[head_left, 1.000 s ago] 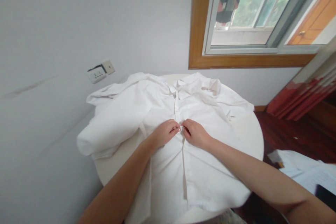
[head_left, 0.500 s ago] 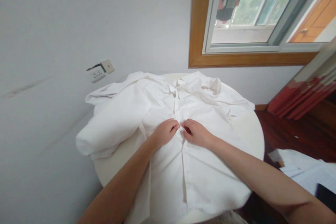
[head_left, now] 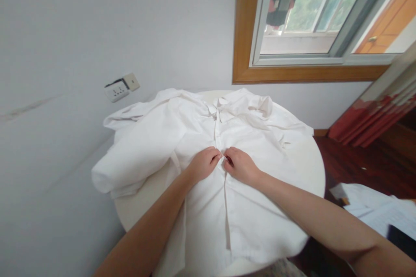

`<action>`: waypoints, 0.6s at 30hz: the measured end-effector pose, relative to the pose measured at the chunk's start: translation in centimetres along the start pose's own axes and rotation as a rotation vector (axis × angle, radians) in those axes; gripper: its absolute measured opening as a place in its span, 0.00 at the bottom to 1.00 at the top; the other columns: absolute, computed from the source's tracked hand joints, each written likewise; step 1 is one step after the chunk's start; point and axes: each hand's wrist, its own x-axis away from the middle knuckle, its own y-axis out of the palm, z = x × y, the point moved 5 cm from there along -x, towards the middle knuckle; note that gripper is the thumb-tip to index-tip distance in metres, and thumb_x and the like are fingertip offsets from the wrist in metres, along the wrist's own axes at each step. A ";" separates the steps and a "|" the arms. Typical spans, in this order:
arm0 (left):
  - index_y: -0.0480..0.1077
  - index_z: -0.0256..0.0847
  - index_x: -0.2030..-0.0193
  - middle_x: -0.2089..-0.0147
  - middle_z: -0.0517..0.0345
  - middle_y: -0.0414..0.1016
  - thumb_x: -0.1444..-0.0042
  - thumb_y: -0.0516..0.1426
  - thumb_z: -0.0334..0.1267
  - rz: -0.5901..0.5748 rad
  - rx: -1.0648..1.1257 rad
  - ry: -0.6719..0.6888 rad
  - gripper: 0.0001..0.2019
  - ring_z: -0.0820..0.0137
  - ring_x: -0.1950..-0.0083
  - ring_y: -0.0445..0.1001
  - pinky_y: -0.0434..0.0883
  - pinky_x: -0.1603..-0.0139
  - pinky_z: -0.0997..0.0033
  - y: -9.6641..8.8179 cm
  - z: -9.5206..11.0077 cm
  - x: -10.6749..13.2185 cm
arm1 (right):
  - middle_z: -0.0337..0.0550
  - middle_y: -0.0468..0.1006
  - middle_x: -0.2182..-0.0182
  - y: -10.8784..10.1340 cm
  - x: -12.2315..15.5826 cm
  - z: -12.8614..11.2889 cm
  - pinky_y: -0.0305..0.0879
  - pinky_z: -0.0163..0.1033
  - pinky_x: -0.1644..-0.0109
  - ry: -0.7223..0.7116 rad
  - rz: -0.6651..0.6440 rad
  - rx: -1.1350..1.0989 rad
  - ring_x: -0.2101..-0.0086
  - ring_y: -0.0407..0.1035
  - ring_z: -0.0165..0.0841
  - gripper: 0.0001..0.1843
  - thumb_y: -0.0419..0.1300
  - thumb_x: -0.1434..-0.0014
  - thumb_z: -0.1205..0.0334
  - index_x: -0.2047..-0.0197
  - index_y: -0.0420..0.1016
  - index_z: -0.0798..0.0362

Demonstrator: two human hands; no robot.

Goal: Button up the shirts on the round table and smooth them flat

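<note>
A white long-sleeved shirt (head_left: 260, 220) lies front up over a round white table (head_left: 313, 173), its collar toward the wall. Both hands meet at the front placket, about halfway down. My left hand (head_left: 204, 164) pinches the left edge of the placket between thumb and fingers. Close against it, my right hand (head_left: 242, 165) pinches the facing edge. Any button between the fingertips is too small or hidden to make out. Below the hands the placket edges hang slightly apart; above them they lie together up to the collar (head_left: 218, 106).
Beyond the table stands a white wall (head_left: 178, 30) with a socket (head_left: 117, 91). A wood-framed window (head_left: 242, 30) is at the upper right, beside a red and cream curtain (head_left: 360, 117). Papers (head_left: 377, 207) and a dark flat object (head_left: 403, 240) are at the lower right.
The fingers of my right hand have curled slightly more at the placket. Both hands stay at the same spot on the shirt; the view has shifted a little.
</note>
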 end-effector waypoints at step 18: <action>0.68 0.39 0.67 0.65 0.55 0.71 0.38 0.45 0.33 -0.025 -0.016 -0.006 0.12 0.68 0.61 0.69 0.66 0.58 0.70 0.0 0.2 0.0 | 0.37 0.65 0.72 -0.2 -0.2 0.3 0.53 0.33 0.67 0.009 -0.042 -0.042 0.71 0.60 0.29 0.03 0.56 0.45 0.67 0.69 0.64 0.53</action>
